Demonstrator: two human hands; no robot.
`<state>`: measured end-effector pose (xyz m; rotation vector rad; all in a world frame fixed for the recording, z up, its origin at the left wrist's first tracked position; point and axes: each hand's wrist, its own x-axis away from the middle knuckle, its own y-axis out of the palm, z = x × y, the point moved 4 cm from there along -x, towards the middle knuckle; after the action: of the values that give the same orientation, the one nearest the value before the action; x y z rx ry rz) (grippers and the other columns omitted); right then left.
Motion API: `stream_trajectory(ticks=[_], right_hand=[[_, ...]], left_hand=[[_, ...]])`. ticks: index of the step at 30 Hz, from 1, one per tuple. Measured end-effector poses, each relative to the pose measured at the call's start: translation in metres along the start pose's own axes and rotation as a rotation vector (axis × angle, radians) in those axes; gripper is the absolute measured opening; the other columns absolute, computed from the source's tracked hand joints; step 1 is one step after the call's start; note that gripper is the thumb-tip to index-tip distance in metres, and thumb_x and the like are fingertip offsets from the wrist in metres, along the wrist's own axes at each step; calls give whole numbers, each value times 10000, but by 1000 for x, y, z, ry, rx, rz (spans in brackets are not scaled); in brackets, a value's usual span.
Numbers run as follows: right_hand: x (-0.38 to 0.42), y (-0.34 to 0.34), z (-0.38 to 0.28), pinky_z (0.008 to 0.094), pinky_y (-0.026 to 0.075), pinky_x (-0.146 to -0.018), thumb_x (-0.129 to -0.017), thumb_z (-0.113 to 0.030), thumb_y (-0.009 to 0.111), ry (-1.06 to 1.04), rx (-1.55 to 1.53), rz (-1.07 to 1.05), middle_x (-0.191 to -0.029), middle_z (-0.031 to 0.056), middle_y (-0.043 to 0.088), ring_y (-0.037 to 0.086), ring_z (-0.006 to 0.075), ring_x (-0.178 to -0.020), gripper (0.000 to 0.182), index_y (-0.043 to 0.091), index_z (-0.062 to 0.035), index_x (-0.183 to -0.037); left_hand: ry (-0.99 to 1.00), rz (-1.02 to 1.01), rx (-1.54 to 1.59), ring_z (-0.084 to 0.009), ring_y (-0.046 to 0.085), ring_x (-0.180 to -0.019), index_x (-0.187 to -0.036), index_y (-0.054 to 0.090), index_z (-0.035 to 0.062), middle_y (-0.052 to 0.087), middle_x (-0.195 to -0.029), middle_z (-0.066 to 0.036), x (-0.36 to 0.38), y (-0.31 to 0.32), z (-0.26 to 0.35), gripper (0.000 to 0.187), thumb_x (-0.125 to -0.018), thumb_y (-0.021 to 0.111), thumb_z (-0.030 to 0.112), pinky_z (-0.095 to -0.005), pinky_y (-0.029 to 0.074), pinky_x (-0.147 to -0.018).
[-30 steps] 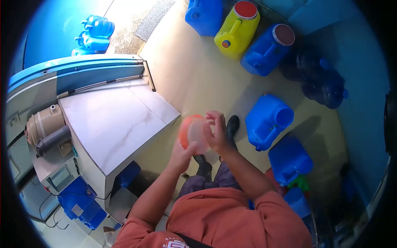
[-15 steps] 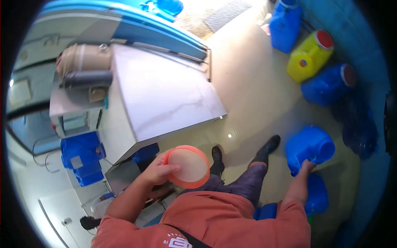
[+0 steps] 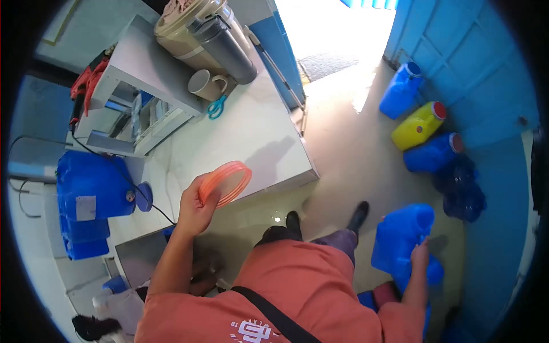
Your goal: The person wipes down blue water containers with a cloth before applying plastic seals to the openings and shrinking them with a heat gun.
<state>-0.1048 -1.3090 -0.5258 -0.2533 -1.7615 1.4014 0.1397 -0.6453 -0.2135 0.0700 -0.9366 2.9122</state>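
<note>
My left hand (image 3: 194, 207) is closed around the edge of an orange round screw lid (image 3: 233, 184) with a pale inner disc. The lid is raised near the front edge of the white counter (image 3: 229, 140) and tilted, so its ridged rim shows. On the other side, my right hand (image 3: 420, 254) grips a blue jerrycan (image 3: 394, 235) near its handle. The wide mouth of this jerrycan is uncapped and faces up and to the right. More blue plastic shows just below it, partly covered by my arm.
A mug (image 3: 205, 86), teal scissors (image 3: 216, 107), a dark tumbler (image 3: 226, 48) and a beige jug (image 3: 177, 37) stand on the counter. Along the blue wall are a yellow jerrycan (image 3: 417, 126) and several blue ones. Blue containers (image 3: 88, 188) sit left; a person (image 3: 117, 314) is at lower left.
The view has turned, showing more of the counter. My left hand has lifted the lid and tipped it from face-on to nearly edge-on. My right hand still holds the jerrycan.
</note>
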Motion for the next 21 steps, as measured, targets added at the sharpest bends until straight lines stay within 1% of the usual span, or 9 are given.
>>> stream_trajectory(ticks=[1, 3, 5, 8, 10, 11, 16, 20, 21], right_hand=[[21, -38, -32, 496, 471, -989, -955, -182, 552, 36, 61, -131, -1301, 293, 580, 576, 460, -1175, 662, 258, -21, -1526], [1, -20, -15, 507, 494, -953, -921, -156, 549, -35, 284, -232, -1185, 279, 648, 625, 434, -1112, 692, 252, -42, -1535], [-4, -24, -29, 505, 502, -954, -981, -155, 405, -73, 463, -337, -1227, 246, 650, 632, 409, -1124, 560, 327, -100, -1533], [-18, -19, -46, 456, 496, -1001, -992, -190, 436, -110, 582, -485, -1285, 187, 642, 625, 366, -1168, 481, 468, -113, -1466], [-20, -3, -38, 438, 471, -1050, -1015, -256, 449, 65, 817, -910, -1371, 94, 608, 608, 317, -1220, 400, 585, -137, -1372], [-24, 0, -36, 438, 469, -1053, -1017, -264, 449, 118, 886, -984, -1378, 85, 603, 607, 316, -1222, 398, 589, -140, -1368], [-55, 7, -26, 436, 460, -1067, -1026, -304, 448, 234, 1023, -907, -1413, 38, 579, 601, 310, -1234, 388, 610, -152, -1344], [-84, 1, -22, 435, 455, -1076, -1031, -328, 447, 231, 1060, -845, -1434, 10, 564, 597, 307, -1241, 385, 622, -160, -1330], [-83, -13, -32, 445, 478, -1042, -1003, -277, 493, 75, 983, -821, -1379, 87, 593, 602, 324, -1229, 373, 625, -127, -1318]], left_hand=[[11, -1, 27, -122, 591, -1027, -1272, 561, -21, 654, -1096, -68, 5, -6, -4, 327, -954, 614, 36, -277, 461, -927], [9, -8, 89, -126, 591, -1032, -1271, 559, -22, 651, -1107, -72, 15, -18, -18, 327, -954, 613, 36, -279, 460, -930], [1, -14, 137, -131, 590, -1037, -1270, 558, -23, 648, -1119, -77, 25, -27, -30, 326, -954, 611, 37, -280, 460, -932], [-12, 46, 109, -149, 585, -1053, -1265, 558, -22, 635, -1146, -88, 46, -37, -40, 337, -933, 606, 16, -288, 451, -952], [-83, 152, 103, -167, 578, -1073, -1256, 561, -23, 625, -1164, -96, 63, -42, -45, 351, -910, 606, 13, -305, 440, -975], [-87, 143, 109, -167, 578, -1073, -1256, 561, -23, 625, -1164, -96, 71, -42, -47, 351, -910, 606, 13, -305, 440, -975], [-234, 262, 30, -187, 569, -1109, -1272, 548, -27, 610, -1183, -92, 90, -34, -25, 390, -885, 590, -6, -324, 423, -1002], [-205, 248, -42, -183, 567, -1114, -1275, 548, -25, 609, -1198, -101, 78, -14, 0, 387, -891, 591, 6, -326, 422, -1005], [-179, 211, -53, -179, 570, -1110, -1272, 551, -24, 615, -1196, -102, 72, -8, 4, 376, -902, 602, 18, -321, 424, -1000]])
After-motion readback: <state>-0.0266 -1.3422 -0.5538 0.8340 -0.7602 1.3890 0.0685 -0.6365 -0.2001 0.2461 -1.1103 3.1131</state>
